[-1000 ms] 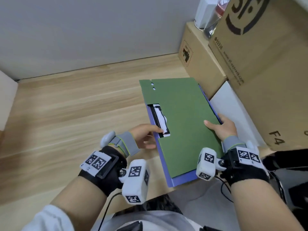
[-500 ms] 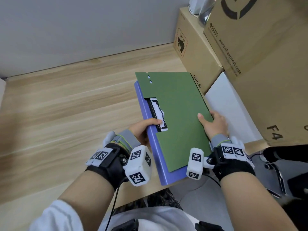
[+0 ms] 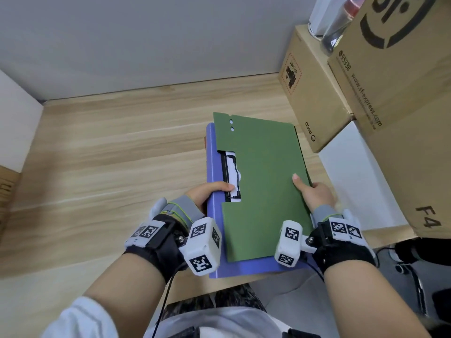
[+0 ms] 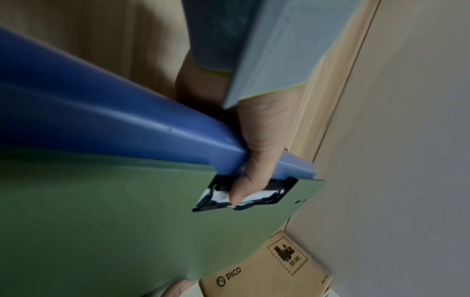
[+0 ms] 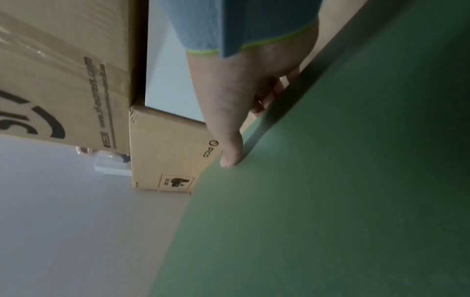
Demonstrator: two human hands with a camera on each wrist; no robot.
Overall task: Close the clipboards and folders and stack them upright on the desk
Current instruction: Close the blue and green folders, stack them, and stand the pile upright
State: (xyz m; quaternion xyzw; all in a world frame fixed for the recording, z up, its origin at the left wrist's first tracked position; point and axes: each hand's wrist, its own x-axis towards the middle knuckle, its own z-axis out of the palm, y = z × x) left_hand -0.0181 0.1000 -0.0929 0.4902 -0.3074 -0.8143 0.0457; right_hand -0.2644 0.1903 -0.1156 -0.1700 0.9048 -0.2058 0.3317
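A green folder (image 3: 266,181) lies closed on top of a blue clipboard (image 3: 212,167), and I hold the pair near the desk's front edge. My left hand (image 3: 207,193) grips the left edge, with the thumb on the black clip (image 3: 230,176) that shows through the green cover's cut-out. In the left wrist view the thumb (image 4: 244,188) presses that clip (image 4: 277,193) over the blue clipboard (image 4: 101,124). My right hand (image 3: 314,193) pinches the right edge, thumb (image 5: 229,152) on top of the green folder (image 5: 330,201) and fingers beneath.
The wooden desk (image 3: 109,167) stretches to the left and back to a grey wall. Cardboard boxes (image 3: 314,93) stand stacked at the right, beside a white panel (image 3: 361,181). A bottle (image 3: 339,23) and a white container sit on the smaller box.
The folder and clipboard have come nearer to me and shifted left. The blue clipboard's left margin now shows wider beside the green cover. Both hands keep their hold.
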